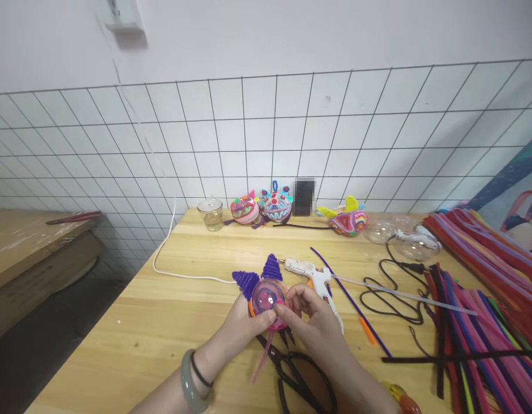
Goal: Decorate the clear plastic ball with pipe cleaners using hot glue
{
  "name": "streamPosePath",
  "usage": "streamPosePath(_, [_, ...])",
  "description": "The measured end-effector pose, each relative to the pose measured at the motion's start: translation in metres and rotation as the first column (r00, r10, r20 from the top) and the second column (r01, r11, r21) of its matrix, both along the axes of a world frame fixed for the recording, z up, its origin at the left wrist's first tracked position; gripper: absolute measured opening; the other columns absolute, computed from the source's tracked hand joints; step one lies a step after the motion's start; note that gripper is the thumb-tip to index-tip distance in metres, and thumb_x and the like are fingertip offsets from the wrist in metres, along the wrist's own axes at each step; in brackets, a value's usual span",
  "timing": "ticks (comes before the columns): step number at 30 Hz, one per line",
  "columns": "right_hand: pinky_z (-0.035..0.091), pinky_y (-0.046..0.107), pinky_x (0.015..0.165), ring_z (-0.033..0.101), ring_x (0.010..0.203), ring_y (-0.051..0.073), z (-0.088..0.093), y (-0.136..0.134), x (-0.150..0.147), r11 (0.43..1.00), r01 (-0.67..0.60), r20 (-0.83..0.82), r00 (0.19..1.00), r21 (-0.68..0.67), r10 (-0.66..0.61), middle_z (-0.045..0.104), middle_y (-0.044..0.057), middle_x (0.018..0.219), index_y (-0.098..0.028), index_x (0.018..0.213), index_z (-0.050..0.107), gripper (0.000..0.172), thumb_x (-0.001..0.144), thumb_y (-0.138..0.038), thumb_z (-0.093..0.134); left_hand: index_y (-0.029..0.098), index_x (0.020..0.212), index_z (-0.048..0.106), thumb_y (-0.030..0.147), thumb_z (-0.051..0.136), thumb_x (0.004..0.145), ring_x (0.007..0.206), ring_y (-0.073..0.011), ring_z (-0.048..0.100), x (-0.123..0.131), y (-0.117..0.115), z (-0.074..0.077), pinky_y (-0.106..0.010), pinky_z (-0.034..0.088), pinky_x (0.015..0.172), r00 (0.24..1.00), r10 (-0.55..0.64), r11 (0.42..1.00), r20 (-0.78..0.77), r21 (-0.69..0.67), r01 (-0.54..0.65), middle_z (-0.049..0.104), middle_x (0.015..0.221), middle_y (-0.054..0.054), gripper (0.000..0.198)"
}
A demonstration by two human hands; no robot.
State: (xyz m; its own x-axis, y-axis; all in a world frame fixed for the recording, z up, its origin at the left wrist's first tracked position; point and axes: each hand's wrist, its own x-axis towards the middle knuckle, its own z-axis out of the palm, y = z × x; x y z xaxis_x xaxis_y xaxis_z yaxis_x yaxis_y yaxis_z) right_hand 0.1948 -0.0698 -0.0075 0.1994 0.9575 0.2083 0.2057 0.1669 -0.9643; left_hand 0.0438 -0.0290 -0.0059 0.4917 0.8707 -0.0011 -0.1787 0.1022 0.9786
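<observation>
A clear plastic ball (266, 294) with pink and purple coils and an orange edge is up off the table, close to me. Two purple pipe-cleaner ears (272, 268) stand on its top. My left hand (243, 322) is wrapped round the ball's left side and underside, thumb on the front. With thumb and finger my right hand (317, 322) pinches a pink pipe cleaner (261, 362) against the ball's lower front; its loose end hangs down. Black-handled scissors (302, 376) lie beneath my hands, their blades partly covered.
Beyond my right hand lies a white glue gun (306, 270) with a long clear glue stick. Finished pipe-cleaner balls (276, 206), a glass cup (210, 215) and clear plastic shells (416, 244) line the back. Pipe-cleaner bundles (477, 333) and a black cord (382, 287) occupy the right.
</observation>
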Motion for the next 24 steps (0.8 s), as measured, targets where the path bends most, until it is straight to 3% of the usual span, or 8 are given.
streamPosePath(5, [0.038,0.026,0.053,0.044,0.055,0.013,0.007,0.003,0.005,0.992,-0.116,-0.354,0.931,-0.050,0.091,0.048,-0.004,0.059,-0.020,0.071,0.055,0.034,0.075,-0.051,0.067,0.014,0.106,0.066,0.036,0.075,0.070,0.097,-0.0267,0.063,0.000,0.003,-0.010,-0.037,0.046,0.089,0.995,0.034,0.997,0.090,-0.072,-0.027,0.070,0.104,-0.011,0.044])
streamPosePath(9, [0.038,0.026,0.054,0.045,0.054,0.012,0.007,0.007,0.009,0.995,-0.092,-0.524,0.850,-0.029,0.064,0.052,-0.003,0.058,-0.019,0.070,0.057,0.032,0.075,-0.048,0.068,0.010,0.109,0.067,0.038,0.065,0.077,0.098,-0.0263,0.063,-0.001,0.004,-0.010,-0.038,0.047,0.090,0.949,-0.031,0.973,0.313,-0.209,0.101,0.071,0.107,-0.014,0.042])
streamPosePath(14, [0.042,0.029,0.056,0.052,0.055,0.014,0.002,0.009,0.013,0.999,-0.038,-0.569,0.823,-0.033,0.013,0.062,0.001,0.070,-0.019,0.089,0.061,0.030,0.070,-0.039,0.072,0.010,0.107,0.069,0.036,0.063,0.078,0.087,-0.0233,0.066,-0.003,0.006,-0.007,-0.036,0.052,0.078,0.898,-0.002,0.918,0.439,-0.356,0.176,0.073,0.103,-0.013,0.039])
streamPosePath(19, [0.039,0.028,0.057,0.049,0.057,0.014,-0.007,0.008,0.018,0.997,-0.045,-0.462,0.884,0.056,0.066,0.053,-0.002,0.061,-0.021,0.068,0.056,0.004,0.066,-0.019,0.058,0.011,0.107,0.069,0.034,0.063,0.078,0.085,-0.0225,0.067,-0.004,0.007,-0.007,-0.036,0.052,0.077,0.872,0.016,0.914,0.489,-0.361,0.185,0.073,0.102,-0.013,0.037])
streamPosePath(24, [0.033,0.028,0.051,0.041,0.051,0.013,-0.009,0.005,0.020,0.989,-0.136,-0.468,0.871,0.062,0.149,0.047,-0.002,0.055,-0.020,0.065,0.056,0.005,0.063,-0.019,0.051,0.008,0.102,0.070,0.034,0.065,0.077,0.084,-0.0230,0.067,-0.003,0.007,-0.007,-0.035,0.052,0.076,0.861,0.021,0.917,0.508,-0.352,0.186,0.074,0.099,-0.014,0.037])
